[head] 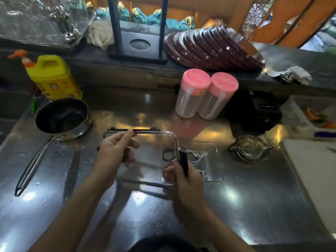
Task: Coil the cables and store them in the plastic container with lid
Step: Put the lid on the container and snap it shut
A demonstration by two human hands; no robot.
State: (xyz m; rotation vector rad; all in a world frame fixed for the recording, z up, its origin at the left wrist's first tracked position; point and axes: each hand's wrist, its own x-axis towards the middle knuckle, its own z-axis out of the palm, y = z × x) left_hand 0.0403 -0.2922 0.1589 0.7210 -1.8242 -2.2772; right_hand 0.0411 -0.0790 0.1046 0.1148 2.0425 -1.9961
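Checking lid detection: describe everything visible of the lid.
The lid is clear, rectangular with rounded corners, looks like plastic, with dark clips on its far and right edges. Both hands hold it tilted above the steel counter: left hand pinches the far edge, right hand grips the right clip. It overlaps the left side of the container, which holds white cables.

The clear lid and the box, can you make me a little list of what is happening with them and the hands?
lid: clear lid with black clips, held up by both hands, left of the box
left hand: left hand pinches the lid's far edge
right hand: right hand grips a black clip on the lid's right edge
box: clear container, open, on the steel counter
cables: white cables lie inside the box
nearby: saucepan, two pink-lidded jars
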